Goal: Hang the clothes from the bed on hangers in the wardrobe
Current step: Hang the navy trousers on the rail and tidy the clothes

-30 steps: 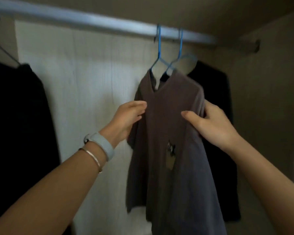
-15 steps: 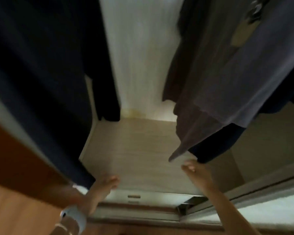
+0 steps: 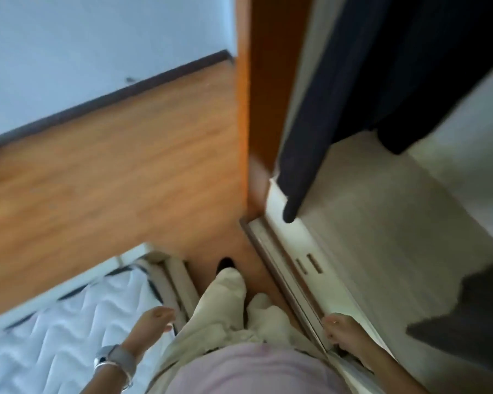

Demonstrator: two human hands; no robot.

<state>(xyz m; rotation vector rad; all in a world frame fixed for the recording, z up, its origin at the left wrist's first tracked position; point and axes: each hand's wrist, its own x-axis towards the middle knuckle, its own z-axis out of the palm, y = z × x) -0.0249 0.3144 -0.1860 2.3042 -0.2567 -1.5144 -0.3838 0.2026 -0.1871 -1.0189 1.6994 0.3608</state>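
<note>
Okay, the view has swung off the rail and down toward the floor, so I read that as the grey T-shirt (image 3: 473, 317) being done. A second ago both hands were on it, smoothing it on its blue hanger. Now only its hem shows, hanging over the right edge of the wardrobe floor (image 3: 382, 223) with nothing touching it. The left hand (image 3: 151, 325) has dropped to hip level, fingers loose and straight, holding nothing, with the watch (image 3: 117, 358) on its wrist. It hangs over the near corner of the bed (image 3: 54, 331). The right hand (image 3: 343, 335) is down too, fingers loosely curled and empty, just above the sliding-door track (image 3: 282, 265) at the front edge of the wardrobe. A dark garment (image 3: 339, 89) hangs at the wardrobe's left side, its tip reaching down near the front left corner. The body is turning left, cream trousers (image 3: 225, 302) stepping along the strip of wooden floor (image 3: 111, 166) between bed and wardrobe. My call: one garment is hung and we're heading back for the next. Only the white quilted corner of the bed is in view, and I see no clothes on it, so whatever is left must be further along, out of frame. The picture is motion-blurred, so I can't vouch for finer detail.
</note>
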